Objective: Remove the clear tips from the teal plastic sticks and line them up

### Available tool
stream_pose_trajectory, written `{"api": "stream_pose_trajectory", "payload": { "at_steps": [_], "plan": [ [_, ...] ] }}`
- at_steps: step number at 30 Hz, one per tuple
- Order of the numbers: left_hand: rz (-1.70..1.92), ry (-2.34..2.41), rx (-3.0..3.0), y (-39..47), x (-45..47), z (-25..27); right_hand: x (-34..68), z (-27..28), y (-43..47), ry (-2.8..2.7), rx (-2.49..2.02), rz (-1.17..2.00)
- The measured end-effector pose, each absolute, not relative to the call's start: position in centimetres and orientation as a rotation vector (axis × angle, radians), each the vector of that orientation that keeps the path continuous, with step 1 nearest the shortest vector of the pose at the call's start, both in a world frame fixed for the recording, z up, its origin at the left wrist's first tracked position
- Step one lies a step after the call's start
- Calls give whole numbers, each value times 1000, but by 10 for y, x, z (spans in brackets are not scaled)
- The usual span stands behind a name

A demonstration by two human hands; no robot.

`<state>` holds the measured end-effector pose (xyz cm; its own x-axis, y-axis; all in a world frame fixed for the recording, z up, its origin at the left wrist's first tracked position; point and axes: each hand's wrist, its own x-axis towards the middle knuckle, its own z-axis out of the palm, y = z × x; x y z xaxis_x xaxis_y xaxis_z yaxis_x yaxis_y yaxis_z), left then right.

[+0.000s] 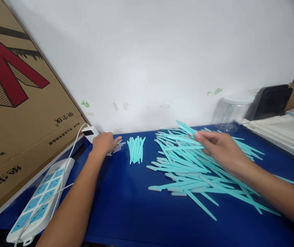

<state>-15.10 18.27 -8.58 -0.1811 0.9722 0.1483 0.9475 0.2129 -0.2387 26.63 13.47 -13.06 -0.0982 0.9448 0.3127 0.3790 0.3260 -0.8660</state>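
My right hand is closed, thumb and fingers pinching a few turquoise eyebrow razors above a loose heap. That heap of the same slim razors spreads over the right half of the blue table, pointing several ways. Further left, a smaller bunch of razors lies roughly lined up. My left hand rests by a little pile of small clear plastic caps, thumb stretched out to the right. Its other fingers are mostly hidden, and nothing shows in its grasp.
A white power strip and its cable lie along the left edge. Beside my left hand stands a small white device. A big cardboard box rises at the left. A clear jar, black holder and white stack stand back right.
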Motion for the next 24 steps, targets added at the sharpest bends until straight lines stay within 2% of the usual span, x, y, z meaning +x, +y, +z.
{"api": "stream_pose_trajectory", "payload": {
  "at_steps": [3,6,12,17,21,24],
  "plan": [
    [-217,-1994,-1921,175,-123,-87,261,-128,132,-1434,-1253,894],
    [-610,-1667,-2343,153,-70,-98,256,-127,130,-1280,-1221,990],
    [-1047,-1294,-3207,87,23,-118,242,-126,116,-1229,-1117,1109],
    [-1419,-1446,-3339,67,40,-114,225,-125,91,-1361,-1125,1135],
    [-1727,-1841,-3040,68,39,-119,220,-127,82,-1595,-1056,1051],
    [-1872,-1939,-2953,71,41,-124,219,-129,82,-1775,-979,923]
  ]
}}
